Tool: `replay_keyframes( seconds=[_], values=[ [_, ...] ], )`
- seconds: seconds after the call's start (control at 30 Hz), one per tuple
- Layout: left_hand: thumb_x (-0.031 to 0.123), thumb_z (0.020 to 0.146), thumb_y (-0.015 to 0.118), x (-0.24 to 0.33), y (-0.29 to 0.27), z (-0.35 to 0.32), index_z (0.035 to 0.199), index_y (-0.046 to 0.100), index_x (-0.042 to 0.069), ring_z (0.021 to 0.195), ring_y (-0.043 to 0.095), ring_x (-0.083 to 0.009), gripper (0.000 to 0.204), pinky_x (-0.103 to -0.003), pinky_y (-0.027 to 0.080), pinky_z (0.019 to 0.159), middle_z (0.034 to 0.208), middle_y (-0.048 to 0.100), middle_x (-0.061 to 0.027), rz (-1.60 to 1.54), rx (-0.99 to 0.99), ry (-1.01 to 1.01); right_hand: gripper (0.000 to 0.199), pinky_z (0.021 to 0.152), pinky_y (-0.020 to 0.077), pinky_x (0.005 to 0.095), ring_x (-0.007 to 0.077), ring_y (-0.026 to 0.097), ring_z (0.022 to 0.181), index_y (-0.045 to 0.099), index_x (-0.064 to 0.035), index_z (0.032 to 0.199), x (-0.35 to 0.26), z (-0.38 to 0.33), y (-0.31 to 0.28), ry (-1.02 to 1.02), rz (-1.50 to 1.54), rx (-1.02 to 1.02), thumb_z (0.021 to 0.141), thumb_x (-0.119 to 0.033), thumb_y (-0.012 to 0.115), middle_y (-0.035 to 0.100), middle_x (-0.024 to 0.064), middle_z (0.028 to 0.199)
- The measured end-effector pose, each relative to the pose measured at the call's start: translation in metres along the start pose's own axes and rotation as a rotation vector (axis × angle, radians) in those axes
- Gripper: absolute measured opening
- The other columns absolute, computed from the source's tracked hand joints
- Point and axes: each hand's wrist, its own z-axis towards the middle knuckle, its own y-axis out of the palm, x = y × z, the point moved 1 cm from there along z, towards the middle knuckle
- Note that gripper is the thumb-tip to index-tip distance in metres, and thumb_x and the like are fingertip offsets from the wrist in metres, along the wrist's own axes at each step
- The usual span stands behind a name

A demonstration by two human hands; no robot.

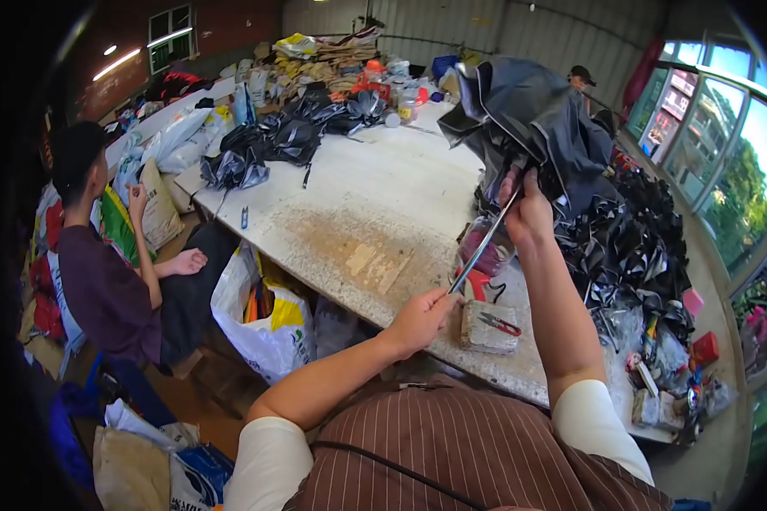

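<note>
A black umbrella is held up over the right side of the worktable, its canopy loose and partly folded. My left hand grips the lower end of its metal shaft. Higher up, my right hand is closed around the shaft just below the canopy, whose folds hang over the fingertips. Beneath the shaft, thread snips with red handles rest on a pale block. Beside the block lies a red tool, partly hidden, and a clear plastic container stands behind it.
Black umbrellas are heaped at the right, more black fabric lies at the table's far left. The white worktable has a worn brown patch. A seated person is at the left, beside a white bag. Another person stands at the back.
</note>
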Motion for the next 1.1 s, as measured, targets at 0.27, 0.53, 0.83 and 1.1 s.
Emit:
replay_keyframes(
  seconds=[0.27,0.53,0.83,1.1],
  values=[
    [0.02,0.097,0.042,0.062,0.03,0.014,0.112,0.055,0.006,0.045,0.03,-0.0063,0.024,-0.021,0.027,0.041,0.058,0.037,0.0042,0.257,0.0,0.485,0.027,0.061,0.0507,0.0286,0.0178,0.056,0.066,0.054,0.0039,0.097,-0.111,0.016,0.074,-0.249,-0.462,-0.101,0.097,-0.021,0.044,0.055,0.0084,0.078],
    [0.015,0.098,0.038,0.064,0.034,-0.031,0.119,0.05,0.005,0.045,0.03,-0.0055,0.027,-0.02,0.025,0.041,0.058,0.037,0.0043,0.006,-0.185,0.247,0.029,0.062,0.0532,0.0272,0.0179,0.061,0.067,0.058,0.0035,0.096,-0.176,0.0,0.095,-0.343,-0.731,-0.104,0.095,-0.024,0.05,0.061,0.0101,0.079],
    [0.013,0.097,0.038,0.039,0.004,-0.022,0.124,0.047,0.005,0.045,0.027,-0.005,0.03,-0.02,0.023,0.041,0.058,0.034,0.0046,0.182,0.018,0.508,0.031,0.064,0.0556,0.0256,0.0177,0.065,0.07,0.063,0.0033,0.094,-0.171,0.008,0.135,-0.299,-0.98,-0.155,0.091,-0.027,0.056,0.067,0.0105,0.081],
    [0.011,0.096,0.042,0.073,-0.007,-0.036,0.128,0.045,0.005,0.043,0.025,-0.0053,0.032,-0.019,0.021,0.041,0.058,0.034,0.0038,-0.279,-0.101,0.099,0.027,0.068,0.0499,0.0236,0.015,0.061,0.069,0.061,-0.0052,0.093,-0.148,0.063,0.136,-0.2,-0.758,-0.624,0.095,-0.028,0.048,0.064,0.0062,0.083]
  ],
)
